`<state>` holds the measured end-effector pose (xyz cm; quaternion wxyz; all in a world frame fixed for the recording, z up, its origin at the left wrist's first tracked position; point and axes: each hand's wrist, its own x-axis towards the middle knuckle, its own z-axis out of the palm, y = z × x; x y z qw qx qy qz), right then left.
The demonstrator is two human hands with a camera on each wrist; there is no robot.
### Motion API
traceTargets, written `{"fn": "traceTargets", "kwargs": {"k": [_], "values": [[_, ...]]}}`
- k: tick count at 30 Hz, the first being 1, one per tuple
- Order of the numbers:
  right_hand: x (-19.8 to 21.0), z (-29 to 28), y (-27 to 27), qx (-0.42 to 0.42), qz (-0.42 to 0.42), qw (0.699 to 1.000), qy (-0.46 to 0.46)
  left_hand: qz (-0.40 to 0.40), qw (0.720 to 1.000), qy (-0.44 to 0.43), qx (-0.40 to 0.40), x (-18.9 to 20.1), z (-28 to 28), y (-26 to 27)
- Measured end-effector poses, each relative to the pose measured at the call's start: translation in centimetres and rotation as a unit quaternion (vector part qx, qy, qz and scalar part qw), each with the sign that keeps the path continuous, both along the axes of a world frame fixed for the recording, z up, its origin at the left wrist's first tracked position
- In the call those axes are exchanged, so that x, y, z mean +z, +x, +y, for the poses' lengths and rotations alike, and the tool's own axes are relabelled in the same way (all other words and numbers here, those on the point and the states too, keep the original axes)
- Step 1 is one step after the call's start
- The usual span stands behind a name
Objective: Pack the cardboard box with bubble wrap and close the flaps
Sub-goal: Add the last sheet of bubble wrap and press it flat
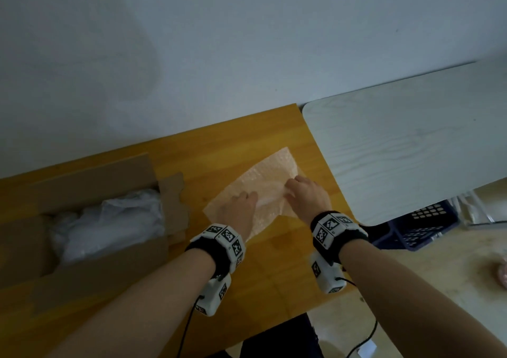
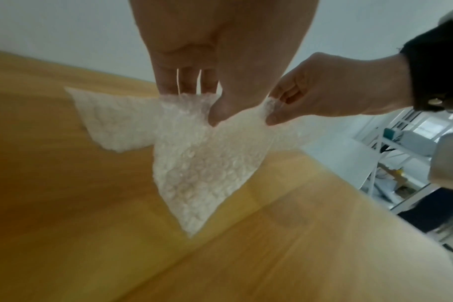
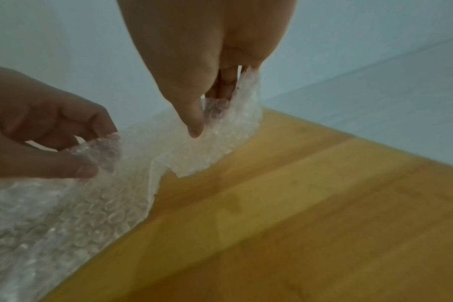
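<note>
A sheet of clear bubble wrap (image 1: 267, 176) lies on the wooden table (image 1: 274, 275), right of the cardboard box (image 1: 90, 270). The box stands with its flaps up and holds crumpled white wrap (image 1: 109, 220). My left hand (image 1: 242, 201) pinches the sheet's near edge between thumb and fingers, seen close in the left wrist view as bubble wrap (image 2: 194, 163) hanging from the left hand (image 2: 210, 110). My right hand (image 1: 304, 190) pinches the same edge a little to the right; the right wrist view shows that right hand (image 3: 202, 120) on the bubble wrap (image 3: 103, 204).
A white table (image 1: 406, 152) adjoins the wooden one on the right. A dark blue crate (image 1: 419, 228) stands on the floor under it. The wall runs behind both tables. Cables hang from the wrist cameras at the table's near edge.
</note>
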<state>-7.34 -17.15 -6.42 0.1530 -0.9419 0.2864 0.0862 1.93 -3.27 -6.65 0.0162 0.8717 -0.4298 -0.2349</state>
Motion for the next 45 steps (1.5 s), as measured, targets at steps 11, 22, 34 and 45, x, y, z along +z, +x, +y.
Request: {"fn": "traceTargets", "kwargs": {"k": [11, 22, 34, 45], "values": [[11.8, 1.0, 3.0, -0.055, -0.145, 0.987, -0.05, -0.077, 0.974, -0.212, -0.004, 12.6, 1.1, 5.6], [14.1, 13.7, 10.6, 0.104, -0.155, 0.981, -0.042, -0.091, 0.955, -0.264, 0.098, 15.8, 16.0, 13.5], [9.7, 21.6, 14.0, 0.189, -0.033, 0.981, -0.013, -0.097, 0.977, -0.165, 0.095, 11.9, 26.4, 15.3], [12.0, 19.6, 14.6, 0.198, 0.006, 0.98, 0.02, -0.137, 0.976, -0.171, 0.002, 10.1, 29.5, 15.4]]}}
